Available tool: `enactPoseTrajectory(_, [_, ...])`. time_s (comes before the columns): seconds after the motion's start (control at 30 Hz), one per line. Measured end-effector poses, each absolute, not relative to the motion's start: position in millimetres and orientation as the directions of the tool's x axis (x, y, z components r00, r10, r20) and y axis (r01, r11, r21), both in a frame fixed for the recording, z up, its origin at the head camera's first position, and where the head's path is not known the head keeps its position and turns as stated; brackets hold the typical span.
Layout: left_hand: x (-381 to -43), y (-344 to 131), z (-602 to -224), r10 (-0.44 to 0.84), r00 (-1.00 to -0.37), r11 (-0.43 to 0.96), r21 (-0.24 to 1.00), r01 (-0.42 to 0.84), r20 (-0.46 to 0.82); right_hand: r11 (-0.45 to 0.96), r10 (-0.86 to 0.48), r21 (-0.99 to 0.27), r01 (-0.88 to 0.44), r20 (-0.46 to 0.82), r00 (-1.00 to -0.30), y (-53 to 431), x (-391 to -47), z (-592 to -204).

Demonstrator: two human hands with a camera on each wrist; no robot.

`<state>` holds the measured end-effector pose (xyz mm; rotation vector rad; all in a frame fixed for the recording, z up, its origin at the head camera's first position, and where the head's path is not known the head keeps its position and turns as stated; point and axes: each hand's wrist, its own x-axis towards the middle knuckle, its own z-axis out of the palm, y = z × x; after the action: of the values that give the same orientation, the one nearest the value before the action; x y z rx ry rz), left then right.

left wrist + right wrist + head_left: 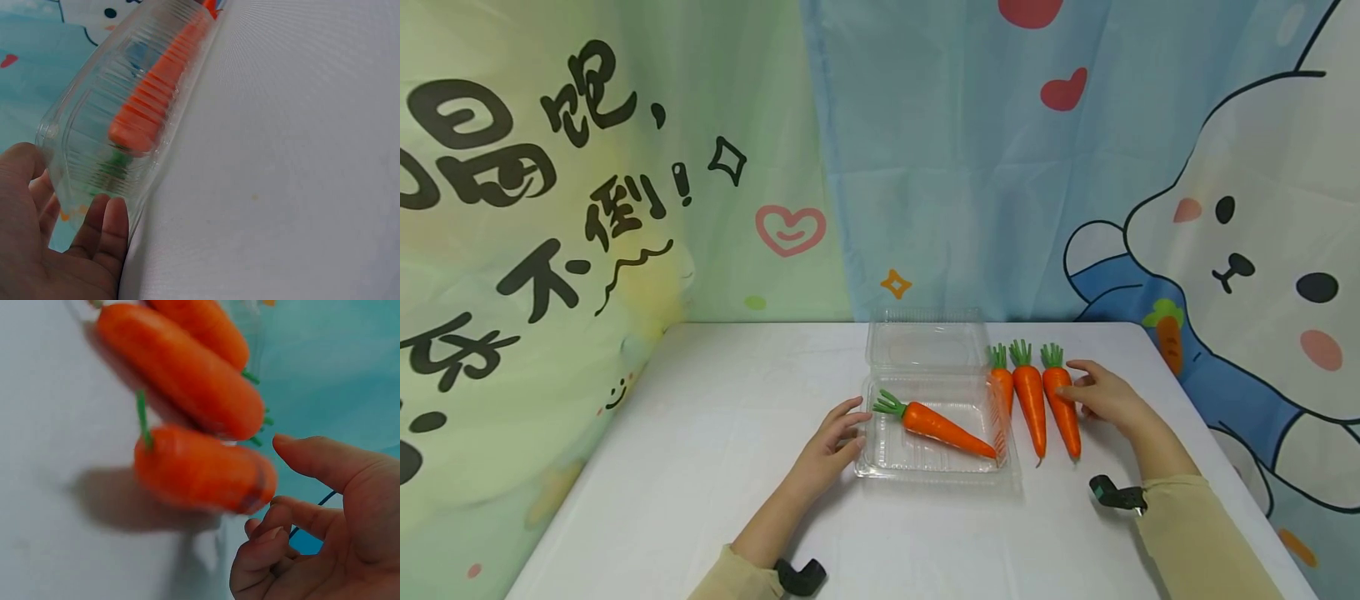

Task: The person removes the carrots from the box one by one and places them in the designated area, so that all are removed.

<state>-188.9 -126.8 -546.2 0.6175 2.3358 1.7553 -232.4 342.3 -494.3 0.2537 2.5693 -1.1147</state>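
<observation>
A clear plastic clamshell box (880,468) stands with its lid raised at the back. One carrot (951,432) with a green top lies slantwise inside it. My left hand (829,446) is at the box's left side, its loosely bent fingertips right at the rim and wall; the left wrist view shows the fingers (114,228) against the ribbed plastic. Over on the right, my right hand (1105,396) is beside the rightmost carrot (1063,412), thumb and forefinger spread around its upper end. In the right wrist view this carrot (203,469) is blurred, with the thumb (312,456) apart from it.
Two more carrots lie between the box and the rightmost one: a middle carrot (1031,408) and a carrot (1003,385) partly behind the box's right wall. All are on a white table (737,400). A printed curtain (940,167) hangs behind the table's back edge.
</observation>
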Motion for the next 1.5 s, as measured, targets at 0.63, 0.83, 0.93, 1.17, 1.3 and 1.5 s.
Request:
enactPoseTrajectory(0.63, [-189,-127,-549,0.405,-0.901,0.223,0.939,0.264,0.157,0.771,-0.178,-0.635,0.038,-0.272,-0.946,275,-240,-426])
enactPoseTrajectory(0.83, [-190,-128,-550,0.411,-0.901,0.227,0.941,0.251,0.141,0.738,-0.316,-0.674,-0.040,-0.293,-0.902,247,-243,-415])
enactPoseTrajectory(0.93, [-190,-128,-550,0.414,-0.901,0.230,0.943,0.240,0.128,0.737,-0.369,-0.672,-0.079,-0.302,-0.879,234,-244,-412])
enactPoseTrajectory(1.17, [-190,-128,-549,0.410,-0.903,0.219,0.947,0.233,0.127,0.739,-0.452,-0.660,-0.134,-0.339,-0.825,209,-250,-412])
enactPoseTrajectory(1.3, [-189,-127,-549,0.406,-0.906,0.222,0.948,0.228,0.122,0.739,-0.484,-0.661,-0.131,-0.385,-0.786,195,-254,-417])
enactPoseTrajectory(1.5, [-185,-125,-537,0.417,-0.903,0.245,0.942,0.227,0.109,0.732,-0.498,-0.676,-0.088,-0.443,-0.745,179,-255,-429])
